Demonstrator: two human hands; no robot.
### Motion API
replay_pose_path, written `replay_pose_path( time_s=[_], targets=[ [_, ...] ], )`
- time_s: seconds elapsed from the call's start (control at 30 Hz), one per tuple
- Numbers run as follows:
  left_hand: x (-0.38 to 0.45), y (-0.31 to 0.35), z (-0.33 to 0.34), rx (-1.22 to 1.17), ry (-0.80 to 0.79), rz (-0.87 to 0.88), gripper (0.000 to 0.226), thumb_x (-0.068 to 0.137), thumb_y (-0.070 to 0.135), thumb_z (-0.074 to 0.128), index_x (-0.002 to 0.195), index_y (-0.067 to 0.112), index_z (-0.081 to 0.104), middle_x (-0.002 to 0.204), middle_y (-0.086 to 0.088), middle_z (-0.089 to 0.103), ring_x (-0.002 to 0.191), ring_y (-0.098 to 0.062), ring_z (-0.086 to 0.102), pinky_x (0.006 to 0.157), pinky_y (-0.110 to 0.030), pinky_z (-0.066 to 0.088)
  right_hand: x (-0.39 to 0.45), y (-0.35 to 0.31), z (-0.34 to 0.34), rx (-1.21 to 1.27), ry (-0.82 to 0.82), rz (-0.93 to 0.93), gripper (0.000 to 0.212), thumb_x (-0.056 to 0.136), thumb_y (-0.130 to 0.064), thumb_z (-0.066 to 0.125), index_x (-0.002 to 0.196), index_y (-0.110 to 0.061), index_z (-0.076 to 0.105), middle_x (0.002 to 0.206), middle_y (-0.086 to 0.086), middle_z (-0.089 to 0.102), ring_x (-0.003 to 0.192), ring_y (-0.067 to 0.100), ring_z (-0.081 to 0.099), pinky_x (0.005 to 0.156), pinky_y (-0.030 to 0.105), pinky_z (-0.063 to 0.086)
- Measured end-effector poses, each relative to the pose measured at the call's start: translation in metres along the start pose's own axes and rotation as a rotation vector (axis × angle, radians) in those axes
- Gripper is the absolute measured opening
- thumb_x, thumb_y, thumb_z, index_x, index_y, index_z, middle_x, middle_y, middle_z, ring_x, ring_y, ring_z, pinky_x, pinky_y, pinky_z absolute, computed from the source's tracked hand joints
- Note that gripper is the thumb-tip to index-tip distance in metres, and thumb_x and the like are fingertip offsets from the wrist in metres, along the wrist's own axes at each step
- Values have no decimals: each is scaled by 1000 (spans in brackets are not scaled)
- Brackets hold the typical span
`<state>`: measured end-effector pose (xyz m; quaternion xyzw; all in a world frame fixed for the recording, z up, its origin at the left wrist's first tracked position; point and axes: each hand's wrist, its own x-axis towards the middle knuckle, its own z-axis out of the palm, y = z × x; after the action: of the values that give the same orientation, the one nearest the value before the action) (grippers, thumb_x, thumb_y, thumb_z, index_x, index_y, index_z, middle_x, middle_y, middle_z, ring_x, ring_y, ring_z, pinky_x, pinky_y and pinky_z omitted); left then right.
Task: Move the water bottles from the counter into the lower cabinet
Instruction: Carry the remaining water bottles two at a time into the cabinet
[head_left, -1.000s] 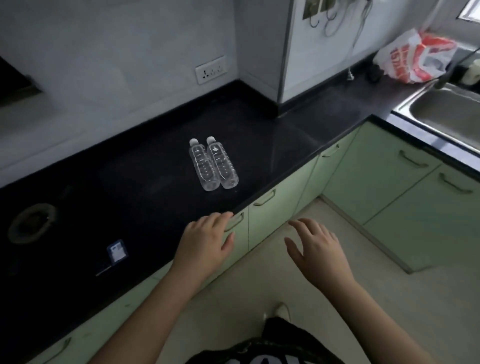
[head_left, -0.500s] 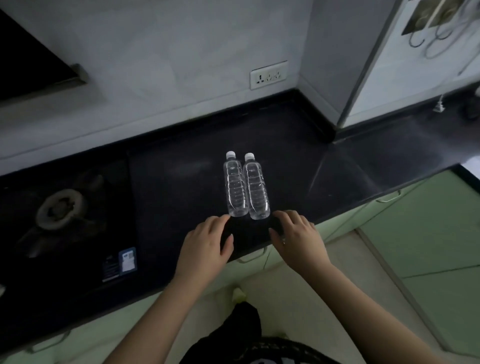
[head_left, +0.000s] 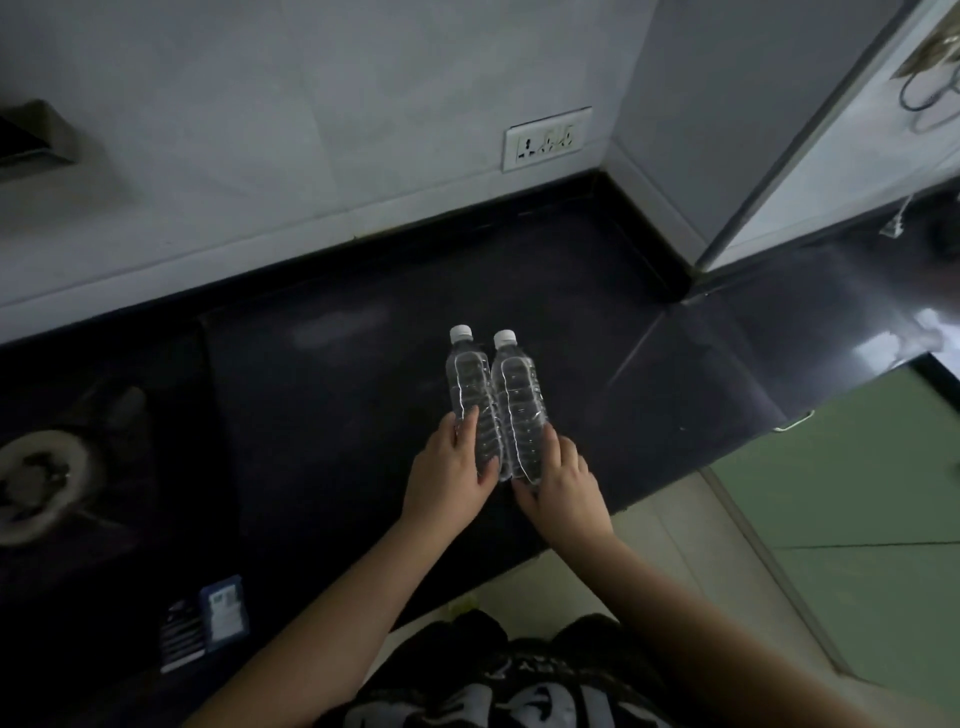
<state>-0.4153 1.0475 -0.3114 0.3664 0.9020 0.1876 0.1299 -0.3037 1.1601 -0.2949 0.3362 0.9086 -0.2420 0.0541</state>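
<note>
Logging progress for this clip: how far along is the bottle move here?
Nothing stored yet. Both bottles, the left bottle and the right bottle, lie side by side on the counter. The left hand and right hand each close on one. Lifting and placing in the cabinet remain.

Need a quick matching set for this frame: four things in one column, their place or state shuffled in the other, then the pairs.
Things:
1. left hand
2. right hand
3. wall socket
4. stove burner

Places or states:
A. far left on the counter
B. on the left bottle
C. on the wall behind the bottles
D. on the right bottle

Pairs: 1-B, 2-D, 3-C, 4-A
</note>
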Motion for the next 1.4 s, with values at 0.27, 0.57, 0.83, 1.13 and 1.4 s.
replay_pose_path(
  time_s=[0.27,0.57,0.83,1.13,1.4],
  targets=[
    [32,7,11,-147,-44,-182,110,78,53,68,154,11,1,147,-10,33,122,-23,51,86,-38,55,25,20,-12,23,-37,67,81,86,-29,61,151,-11,15,144,9,39,126,27,45,106,36,39],
    [45,20,18,-174,-58,-460,111,76,36,74,153,17,-5,153,-9,22,127,-28,44,91,-41,52,62,50,-22,-4,-34,0,79,89,-41,61,150,-14,19,140,9,44,124,25,47,103,36,42],
    [52,31,22,-213,92,-703,82,79,40,71,144,14,29,127,-7,51,112,-25,55,79,-37,51,91,66,-42,82,-178,-118,79,87,-45,63,148,-14,23,136,8,48,123,23,49,101,35,45],
    [19,36,4,-721,225,-803,37,72,34,78,103,28,60,89,2,73,73,-9,71,69,-32,58,120,87,-78,780,-629,165,47,85,-42,68,122,-15,56,103,4,71,90,19,72,87,42,57],
    [-48,84,-39,-1264,426,-771,41,82,27,77,121,24,62,110,-4,72,98,-22,72,80,-37,57,108,93,-100,866,-861,-174,49,82,-35,73,124,-17,57,113,9,70,105,26,67,82,33,55]
  ],
)
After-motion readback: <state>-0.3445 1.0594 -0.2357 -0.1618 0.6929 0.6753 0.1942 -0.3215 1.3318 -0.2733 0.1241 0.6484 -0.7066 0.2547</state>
